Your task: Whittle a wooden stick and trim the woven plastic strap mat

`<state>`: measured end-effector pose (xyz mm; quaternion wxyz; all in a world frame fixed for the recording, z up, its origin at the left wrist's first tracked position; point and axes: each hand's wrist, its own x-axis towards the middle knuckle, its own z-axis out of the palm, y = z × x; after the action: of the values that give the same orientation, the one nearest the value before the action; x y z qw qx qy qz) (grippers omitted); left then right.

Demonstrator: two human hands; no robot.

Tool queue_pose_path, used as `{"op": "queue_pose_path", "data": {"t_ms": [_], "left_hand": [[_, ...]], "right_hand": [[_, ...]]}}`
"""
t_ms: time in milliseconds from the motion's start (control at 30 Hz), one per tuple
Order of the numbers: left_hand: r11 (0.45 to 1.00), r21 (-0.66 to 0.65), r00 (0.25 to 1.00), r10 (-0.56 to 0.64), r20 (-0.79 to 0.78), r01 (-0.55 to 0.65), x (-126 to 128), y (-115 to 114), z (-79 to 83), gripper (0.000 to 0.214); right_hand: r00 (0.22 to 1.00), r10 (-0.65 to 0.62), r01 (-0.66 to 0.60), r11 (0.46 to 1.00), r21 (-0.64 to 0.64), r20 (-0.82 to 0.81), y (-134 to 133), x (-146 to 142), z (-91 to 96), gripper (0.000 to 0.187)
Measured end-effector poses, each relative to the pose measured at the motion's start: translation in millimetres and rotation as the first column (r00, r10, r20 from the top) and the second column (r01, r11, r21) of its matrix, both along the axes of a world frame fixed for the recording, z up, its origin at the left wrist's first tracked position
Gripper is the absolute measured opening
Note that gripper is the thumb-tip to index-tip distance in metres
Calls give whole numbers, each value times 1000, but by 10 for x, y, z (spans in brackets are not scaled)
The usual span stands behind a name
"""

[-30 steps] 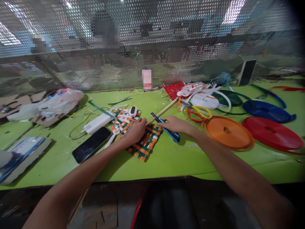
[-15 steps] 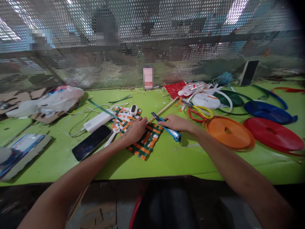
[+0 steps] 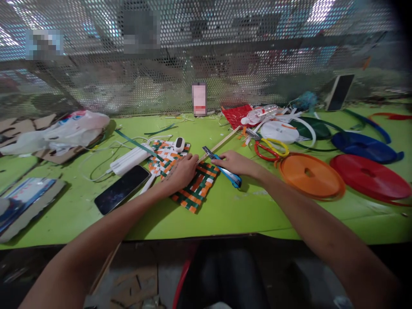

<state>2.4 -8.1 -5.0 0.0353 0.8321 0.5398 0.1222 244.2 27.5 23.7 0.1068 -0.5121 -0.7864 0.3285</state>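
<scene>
On a clock laid flat and centred on the green, orange and white woven mat (image 3: 195, 196), with twelve pointing away from the person, the left hand (image 3: 182, 174) lies at eleven, over the mat's upper part. It is closed round the near end of a thin pale stick (image 3: 225, 140), its fingertips hidden. The stick slants out from there, between one and two, toward a red woven piece (image 3: 237, 115).

At two, the right hand (image 3: 232, 163) grips a blue box cutter (image 3: 230, 175). The blade points toward ten and crosses the stick just beyond the left hand; whether it touches the wood I cannot tell. The handle's butt points toward four, over the green table (image 3: 247, 216).

More weaving, orange and white (image 3: 161, 156), lies past the left hand toward ten, with a small white gadget (image 3: 179, 145) at its far corner. A dark phone (image 3: 122, 189) lies at nine, near the left forearm, and a white power strip (image 3: 130, 159) at ten, just beyond it. Scissors (image 3: 273, 148) with red and yellow handles are at two, beyond the right hand. At three is a coil of orange strap (image 3: 312, 178), a red coil (image 3: 370, 178) farther out.
</scene>
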Motion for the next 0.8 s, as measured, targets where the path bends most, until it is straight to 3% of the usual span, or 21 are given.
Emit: {"op": "queue_pose_path", "data": {"t_ms": [300,467,800], "left_hand": [[998,-51,999,26,24,-24,47,-44,118,20],[999,-38,999,20,33,-18,37,-39,98,19],[1000,5,1000,-7,-23,7,-4,10,2,20]], "right_hand": [[996,40,-34,997,-69,81,3,31,100,55],[990,85,-72,991,-117,109,-15,72,150,57],[994,14,-16,1000,17,111,-24,-54,-8,58]]}}
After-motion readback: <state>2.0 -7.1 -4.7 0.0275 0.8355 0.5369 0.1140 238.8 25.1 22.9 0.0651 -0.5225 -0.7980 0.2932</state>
